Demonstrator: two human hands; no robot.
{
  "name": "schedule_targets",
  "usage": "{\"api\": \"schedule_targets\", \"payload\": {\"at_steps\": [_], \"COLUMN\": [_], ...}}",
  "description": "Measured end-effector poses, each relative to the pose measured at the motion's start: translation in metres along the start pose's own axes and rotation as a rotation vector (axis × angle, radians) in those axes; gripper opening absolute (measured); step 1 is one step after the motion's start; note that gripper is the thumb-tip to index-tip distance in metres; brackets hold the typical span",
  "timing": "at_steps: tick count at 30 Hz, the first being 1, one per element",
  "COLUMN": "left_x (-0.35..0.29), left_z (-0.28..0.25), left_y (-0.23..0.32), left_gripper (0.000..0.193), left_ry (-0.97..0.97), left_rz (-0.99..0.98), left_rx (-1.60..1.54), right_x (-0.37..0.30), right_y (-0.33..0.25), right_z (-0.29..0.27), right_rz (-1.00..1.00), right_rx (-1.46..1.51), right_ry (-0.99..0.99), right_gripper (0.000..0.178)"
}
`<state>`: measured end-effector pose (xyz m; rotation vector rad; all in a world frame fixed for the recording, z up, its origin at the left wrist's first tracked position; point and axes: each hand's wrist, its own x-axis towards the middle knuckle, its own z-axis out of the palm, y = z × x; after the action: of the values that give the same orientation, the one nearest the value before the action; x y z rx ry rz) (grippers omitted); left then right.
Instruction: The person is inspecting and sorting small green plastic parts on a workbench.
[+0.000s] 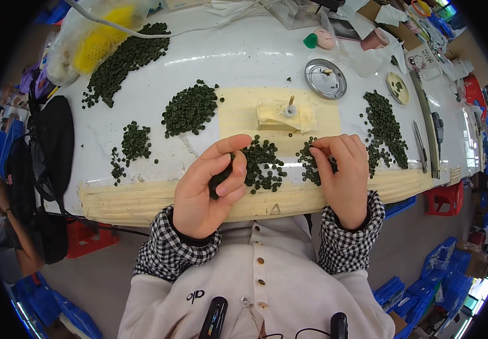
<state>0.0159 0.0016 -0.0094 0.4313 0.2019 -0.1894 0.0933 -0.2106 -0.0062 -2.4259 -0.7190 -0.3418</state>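
Observation:
My left hand (210, 189) is raised over the table's near edge, its fingers curled round small dark green parts that show in the hollow of the palm. A loose pile of the same parts (265, 165) spreads just to its right. My right hand (342, 175) reaches down over a smaller cluster (308, 161), thumb and forefinger pinched at a small dark green part; the fingers partly hide it. Beyond both hands stands a tape-wrapped block (278, 117) with a white collar and an upright brown pin (291, 101).
More piles of green parts lie at left (190, 108), far left (125, 62) and right (386, 127). A round metal lid (325, 79) and a small yellowish dish (397, 88) sit at the back right. Tweezers (419, 147) lie near the right edge. A white cable (198, 28) crosses the back.

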Motion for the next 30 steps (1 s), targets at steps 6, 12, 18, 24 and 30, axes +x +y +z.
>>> {"api": "schedule_targets", "payload": {"at_steps": [6, 12, 18, 24, 30], "left_x": [-0.001, -0.001, 0.0, -0.001, -0.001], "left_z": [-0.008, -0.006, -0.006, -0.005, -0.006], "left_y": [-0.001, -0.002, -0.003, -0.004, -0.004], "left_gripper": [0.018, 0.014, 0.019, 0.018, 0.019], "left_ry": [-0.037, -0.093, -0.06, -0.044, -0.054], "left_rz": [-0.012, -0.045, -0.055, -0.065, -0.074], "left_rx": [0.053, 0.156, 0.108, 0.186, 0.19], "right_x": [-0.001, -0.01, -0.014, -0.013, -0.012], "right_y": [-0.006, -0.011, -0.013, -0.019, -0.026], "right_z": [-0.004, -0.002, -0.005, -0.008, -0.006], "right_rz": [0.06, 0.274, 0.372, 0.411, 0.474], "right_rx": [0.158, 0.63, 0.766, 0.881, 1.154], "right_ry": [0.101, 0.066, -0.007, -0.075, -0.178], "right_gripper": [0.007, 0.011, 0.01, 0.01, 0.011]}}
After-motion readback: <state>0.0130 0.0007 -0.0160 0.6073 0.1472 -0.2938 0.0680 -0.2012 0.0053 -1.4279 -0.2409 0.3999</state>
